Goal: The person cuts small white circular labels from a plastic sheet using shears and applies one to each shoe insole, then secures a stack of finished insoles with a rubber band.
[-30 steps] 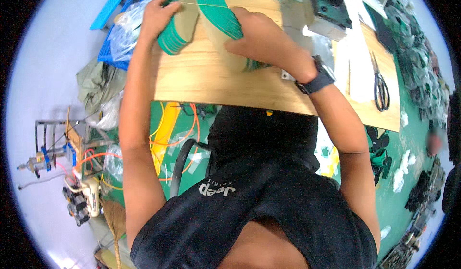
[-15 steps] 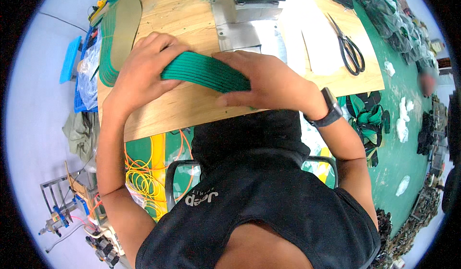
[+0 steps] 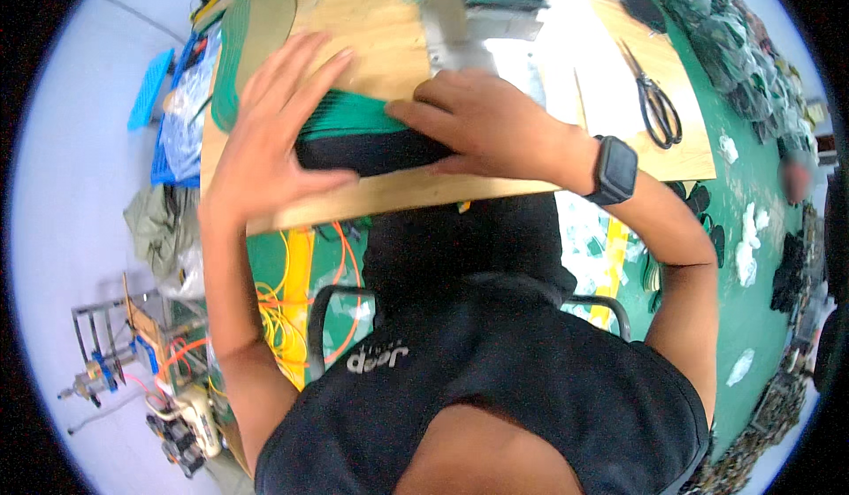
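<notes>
A stack of insoles [image 3: 367,152] with green edges and a black face lies near the front edge of the wooden table [image 3: 376,26]. My left hand [image 3: 265,150] is at its left end, fingers stretched out and thumb apart, open around that end. Over the right end, my right hand [image 3: 500,128] grips the stack with bent fingers on the far side and the thumb on the near side. Motion blurs both hands a little. Beyond my left hand rests another insole stack [image 3: 270,22], its tan face up and green edges showing.
Black-handled scissors [image 3: 656,110] lie at the table's right, beside bright white sheets [image 3: 566,53]. A metal fixture [image 3: 500,0] stands at the far middle. Left of the table is a blue crate [image 3: 164,163] with clear plastic. Yellow and orange hoses [image 3: 283,318] lie on the floor below.
The insole stack has turned from showing its green edges to showing its black face near the table edge. My left fingers have straightened off it. The view has shifted slightly.
</notes>
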### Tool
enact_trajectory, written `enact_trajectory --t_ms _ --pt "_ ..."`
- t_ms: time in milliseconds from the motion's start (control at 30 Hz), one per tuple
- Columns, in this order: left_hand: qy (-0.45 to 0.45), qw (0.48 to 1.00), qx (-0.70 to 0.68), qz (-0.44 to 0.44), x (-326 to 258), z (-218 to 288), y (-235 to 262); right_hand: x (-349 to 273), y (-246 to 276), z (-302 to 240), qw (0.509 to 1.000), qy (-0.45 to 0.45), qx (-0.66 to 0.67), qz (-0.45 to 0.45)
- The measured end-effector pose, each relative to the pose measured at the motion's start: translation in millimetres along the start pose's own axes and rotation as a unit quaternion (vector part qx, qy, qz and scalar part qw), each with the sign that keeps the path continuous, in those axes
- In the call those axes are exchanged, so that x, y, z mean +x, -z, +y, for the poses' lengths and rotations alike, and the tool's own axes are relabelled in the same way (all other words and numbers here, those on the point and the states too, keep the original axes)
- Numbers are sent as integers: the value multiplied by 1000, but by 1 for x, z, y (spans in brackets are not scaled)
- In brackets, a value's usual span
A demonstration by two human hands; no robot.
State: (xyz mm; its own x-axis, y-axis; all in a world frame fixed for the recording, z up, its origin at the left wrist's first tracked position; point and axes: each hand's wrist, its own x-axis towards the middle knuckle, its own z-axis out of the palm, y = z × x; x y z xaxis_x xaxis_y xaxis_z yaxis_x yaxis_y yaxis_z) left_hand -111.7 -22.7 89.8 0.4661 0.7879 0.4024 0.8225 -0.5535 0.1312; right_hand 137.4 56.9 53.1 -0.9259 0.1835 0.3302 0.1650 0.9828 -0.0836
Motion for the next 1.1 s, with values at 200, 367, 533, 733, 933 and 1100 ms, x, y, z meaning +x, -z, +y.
enact_trajectory --t_ms 200,367,533,733,933,1100 --pt "69 988 -92 -99 -11 -20 -21 -19 1 -5 996 -76 46 25" --pt "73 992 -102 16 -31 -24 -27 -24 8 1 992 -86 71 59" --pt "137 978 -128 86 -53 -25 -50 -49 -15 8 973 -180 122 75" --pt "131 962 -146 188 -62 -31 -67 -44 -23 6 956 -167 129 203" --pt "98 935 -242 240 -68 -28 -74 -58 -28 15 968 -102 128 190" --pt "129 936 -284 165 -72 -25 -78 -66 -36 6 947 -192 198 164"
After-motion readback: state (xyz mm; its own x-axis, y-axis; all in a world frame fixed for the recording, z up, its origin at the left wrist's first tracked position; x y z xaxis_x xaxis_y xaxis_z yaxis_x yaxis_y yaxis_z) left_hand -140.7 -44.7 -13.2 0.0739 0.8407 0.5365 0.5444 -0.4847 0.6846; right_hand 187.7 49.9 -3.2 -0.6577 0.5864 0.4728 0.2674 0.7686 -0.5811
